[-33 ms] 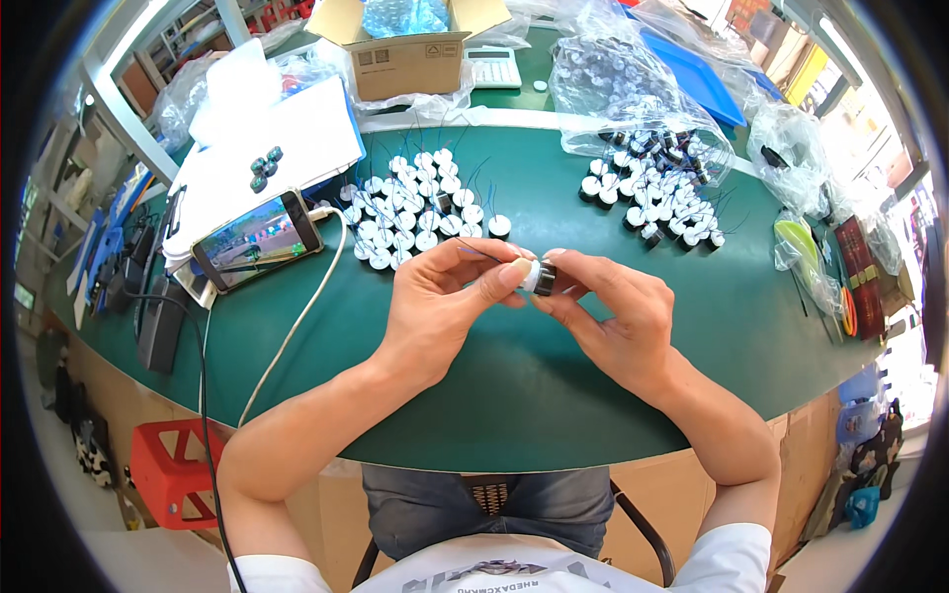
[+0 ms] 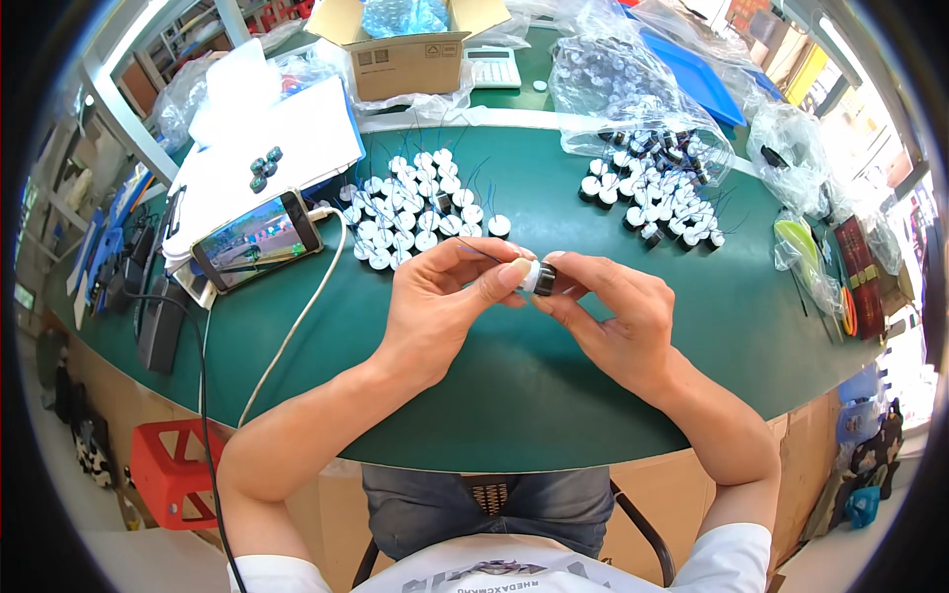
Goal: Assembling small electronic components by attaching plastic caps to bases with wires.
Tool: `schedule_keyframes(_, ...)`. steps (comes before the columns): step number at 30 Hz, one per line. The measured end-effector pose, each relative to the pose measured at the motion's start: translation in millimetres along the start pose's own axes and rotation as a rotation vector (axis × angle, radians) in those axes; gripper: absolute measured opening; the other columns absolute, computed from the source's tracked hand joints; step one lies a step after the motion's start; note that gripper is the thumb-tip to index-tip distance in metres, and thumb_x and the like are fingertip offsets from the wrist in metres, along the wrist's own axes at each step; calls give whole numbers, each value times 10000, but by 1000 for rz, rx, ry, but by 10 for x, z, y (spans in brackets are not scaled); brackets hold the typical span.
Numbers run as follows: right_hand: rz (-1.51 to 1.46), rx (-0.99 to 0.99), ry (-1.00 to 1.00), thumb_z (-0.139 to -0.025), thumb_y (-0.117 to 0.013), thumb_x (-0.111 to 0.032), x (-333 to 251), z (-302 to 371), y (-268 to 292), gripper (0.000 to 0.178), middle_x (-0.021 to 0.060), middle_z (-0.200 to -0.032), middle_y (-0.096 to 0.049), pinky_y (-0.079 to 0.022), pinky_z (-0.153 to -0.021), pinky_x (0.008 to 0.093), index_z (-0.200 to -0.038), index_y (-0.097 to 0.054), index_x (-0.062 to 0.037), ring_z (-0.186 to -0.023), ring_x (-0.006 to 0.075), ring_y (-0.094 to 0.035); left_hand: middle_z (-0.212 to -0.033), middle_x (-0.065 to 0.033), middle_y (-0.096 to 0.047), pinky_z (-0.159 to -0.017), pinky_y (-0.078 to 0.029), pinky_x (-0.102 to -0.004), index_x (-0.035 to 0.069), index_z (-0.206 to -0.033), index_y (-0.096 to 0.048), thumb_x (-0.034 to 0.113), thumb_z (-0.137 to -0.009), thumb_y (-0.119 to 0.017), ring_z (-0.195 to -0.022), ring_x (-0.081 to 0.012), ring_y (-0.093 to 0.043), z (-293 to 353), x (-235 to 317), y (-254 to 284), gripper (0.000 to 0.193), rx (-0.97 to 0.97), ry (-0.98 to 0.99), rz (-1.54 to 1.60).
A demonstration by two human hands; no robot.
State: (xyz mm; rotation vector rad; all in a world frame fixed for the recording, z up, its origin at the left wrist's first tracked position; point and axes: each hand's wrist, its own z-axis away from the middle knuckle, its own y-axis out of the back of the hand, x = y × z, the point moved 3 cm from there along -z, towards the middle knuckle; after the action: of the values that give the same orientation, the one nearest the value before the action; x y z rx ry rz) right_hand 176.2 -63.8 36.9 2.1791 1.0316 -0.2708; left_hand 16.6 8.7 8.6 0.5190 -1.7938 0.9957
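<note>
Between my two hands, above the green table (image 2: 554, 395), is a small round part (image 2: 542, 279) with a white face, a black body and thin dark wires. My left hand (image 2: 450, 296) pinches its white side between thumb and fingers. From the other side, the fingertips of my right hand (image 2: 618, 306) close on the black body. Beyond my left hand stands a group of similar white-topped parts (image 2: 405, 212), with thin wires rising from them. Another cluster of such parts (image 2: 657, 198) lies farther right, at the mouth of a clear plastic bag (image 2: 618, 79).
A phone (image 2: 259, 242) with a lit screen leans at the left, its white cable trailing over the table. Farther back are an open cardboard box (image 2: 410, 69), a calculator (image 2: 493, 67) and a blue tray (image 2: 697, 79). A red stool (image 2: 168, 474) stands below at left.
</note>
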Motion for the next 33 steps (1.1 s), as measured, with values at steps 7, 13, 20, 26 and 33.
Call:
schedule_keyframes(7,-31,-25,-20,-745,-763,-19,-16,-19,19,320,109,-816,-692,-550,-585,274,-1033,-625,-2,-674,200,-699,-1047,-122,-667,-714,-552,-285,34,-1020,-646,64,-865,-682,-900,-158,-652,6,17,-11,162,-3,-38,-51)
schedule_keyframes(13,-84,-14,-20,-755,-757,-15,-16,-9,-7,349,117,-806,-687,-548,-581,277,-1072,-612,6,-676,197,-699,-1002,-81,-676,-711,-532,-267,6,-1037,-650,65,-859,-695,-863,-124,-632,16,51,-28,192,14,-12,-38)
schedule_keyframes(20,-80,15,-30,-751,-760,-14,-21,-6,-4,359,106,-788,-685,-547,-579,272,-1077,-609,3,-666,190,-695,-953,-65,-665,-699,-529,-268,2,-1010,-648,73,-849,-711,-842,-122,-620,23,63,-20,187,10,-41,-83)
schedule_keyframes(26,-58,1,23,-733,-779,-34,11,9,6,329,112,-800,-688,-533,-549,270,-1022,-625,-4,-637,189,-685,-977,-86,-670,-719,-539,-282,14,-1001,-647,37,-843,-702,-867,-139,-634,24,63,-30,169,14,-67,-88)
schedule_keyframes(33,-24,22,59,-728,-783,-37,0,12,1,301,123,-804,-686,-523,-520,282,-983,-630,10,-616,208,-673,-977,-86,-672,-792,-545,-280,-9,-989,-657,30,-833,-713,-892,-132,-631,38,28,-21,171,19,-90,-89)
